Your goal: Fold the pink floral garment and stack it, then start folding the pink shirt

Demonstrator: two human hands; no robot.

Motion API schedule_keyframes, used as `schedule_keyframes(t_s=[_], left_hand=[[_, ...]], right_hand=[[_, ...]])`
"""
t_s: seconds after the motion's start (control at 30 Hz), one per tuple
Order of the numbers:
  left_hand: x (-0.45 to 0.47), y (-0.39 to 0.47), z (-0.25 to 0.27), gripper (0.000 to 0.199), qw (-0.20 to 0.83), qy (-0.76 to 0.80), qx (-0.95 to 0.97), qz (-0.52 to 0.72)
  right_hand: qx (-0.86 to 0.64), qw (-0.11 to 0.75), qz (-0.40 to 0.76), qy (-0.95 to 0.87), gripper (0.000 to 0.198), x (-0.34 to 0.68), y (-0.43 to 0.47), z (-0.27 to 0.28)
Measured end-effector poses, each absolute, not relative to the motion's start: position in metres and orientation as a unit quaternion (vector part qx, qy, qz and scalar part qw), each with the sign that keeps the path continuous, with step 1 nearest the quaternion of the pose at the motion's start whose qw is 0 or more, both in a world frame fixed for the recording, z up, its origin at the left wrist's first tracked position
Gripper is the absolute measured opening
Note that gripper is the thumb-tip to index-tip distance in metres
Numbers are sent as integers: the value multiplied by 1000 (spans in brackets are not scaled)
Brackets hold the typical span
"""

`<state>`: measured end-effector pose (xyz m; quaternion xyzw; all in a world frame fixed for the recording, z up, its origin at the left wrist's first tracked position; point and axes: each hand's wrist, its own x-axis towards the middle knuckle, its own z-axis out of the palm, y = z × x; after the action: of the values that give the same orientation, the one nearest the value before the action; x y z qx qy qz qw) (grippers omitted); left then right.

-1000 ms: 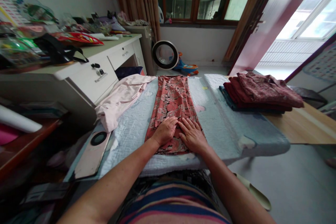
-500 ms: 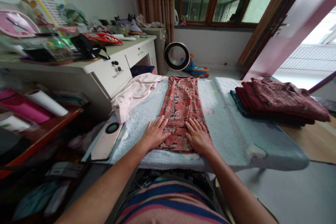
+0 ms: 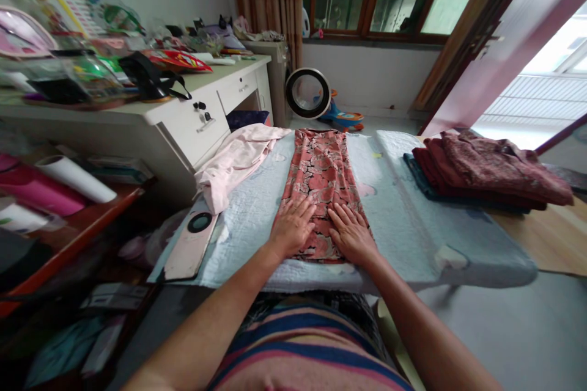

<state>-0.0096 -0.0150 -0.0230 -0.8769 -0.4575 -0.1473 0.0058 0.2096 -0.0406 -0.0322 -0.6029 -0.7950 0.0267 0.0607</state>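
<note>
We note the left hand (image 3: 292, 227) and right hand (image 3: 351, 234) both flat, fingers spread, holding nothing, pressed side by side on the near end of the red floral garment (image 3: 321, 177), folded long down the padded table (image 3: 403, 226), pink garment (image 3: 233, 162) at left, folded stack (image 3: 486, 168) at right.

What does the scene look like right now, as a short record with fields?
left hand: left hand flat, palm down on the near end of the long folded red floral cloth
right hand: right hand flat on the same cloth, beside the left
surface: pale blue quilted pad over the table
left of cloth: crumpled pale pink garment
right of cloth: stack of folded dark red garments
grip: neither hand closed on anything
</note>
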Motion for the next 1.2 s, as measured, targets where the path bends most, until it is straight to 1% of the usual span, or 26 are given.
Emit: schedule_keyframes(t_s=[0.23,0.53,0.7,0.77,0.83,0.9,0.97,1.03,1.2], left_hand=[[1,-15,-41,65,-9,-437,-893,-107],[0,-16,-40,65,-4,-434,-893,-115],[-1,-16,-40,67,-1,-433,-893,-121],[-1,-16,-41,69,-2,-431,-894,-121],[-1,-16,-42,70,-3,-430,-895,-120],[-1,-16,-42,70,-3,-428,-895,-121],[-1,-17,-42,70,-2,-426,-897,-122],[-1,-17,-41,70,-3,-424,-897,-123],[1,-18,-38,67,-3,-419,-899,-127]], right_hand=[[-599,77,25,-797,57,210,-42,-33],[-608,122,-2,-785,69,208,-51,-27],[-600,150,21,-786,67,212,-66,-29],[-589,176,56,-786,68,216,-71,-30],[-576,221,94,-781,67,220,-73,-31],[-573,272,114,-764,60,224,-70,-31],[-584,301,107,-746,53,225,-64,-29],[-600,284,84,-743,49,222,-59,-28],[-638,150,38,-754,48,208,-56,-30]])
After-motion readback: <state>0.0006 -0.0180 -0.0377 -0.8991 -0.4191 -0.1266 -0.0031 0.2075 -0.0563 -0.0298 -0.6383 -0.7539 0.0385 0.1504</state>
